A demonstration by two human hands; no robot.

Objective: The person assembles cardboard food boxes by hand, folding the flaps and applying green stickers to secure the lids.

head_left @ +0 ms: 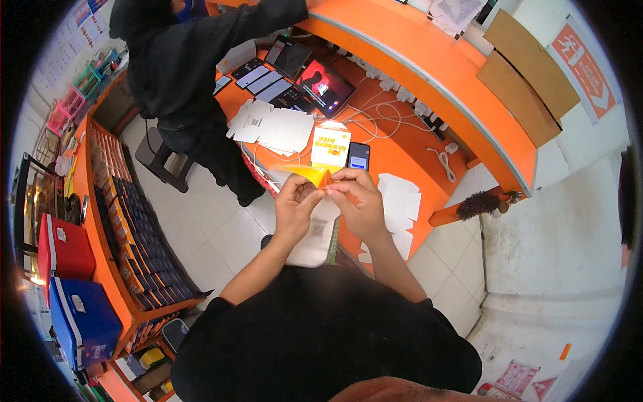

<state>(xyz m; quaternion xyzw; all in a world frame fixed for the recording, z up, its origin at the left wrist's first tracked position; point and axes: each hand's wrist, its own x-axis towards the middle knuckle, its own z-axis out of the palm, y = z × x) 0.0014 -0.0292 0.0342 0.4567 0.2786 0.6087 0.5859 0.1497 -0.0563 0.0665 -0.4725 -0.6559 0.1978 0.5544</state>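
Over the near edge of the orange desk (375, 144), my left hand (295, 206) and my right hand (360, 206) meet with bent fingers. Between them they pinch a yellow-and-orange folded card piece (312, 175), perhaps a small carton; its full shape is partly hidden by the fingers. Just beyond stands a white-and-yellow box (330, 145) with printed lettering. A dark phone (359, 157) with a lit screen lies to its right. Below my hands is a white sheet or bag (312, 244) with a grey printed square.
Flattened white cartons (288, 129) lie at the desk's left, others (400, 204) at its right. Several phones, a lit tablet (325, 87) and white cables sit farther back under a raised orange shelf (429, 50). A person in black (181, 74) stands far left. Cool boxes (84, 321) flank the left.
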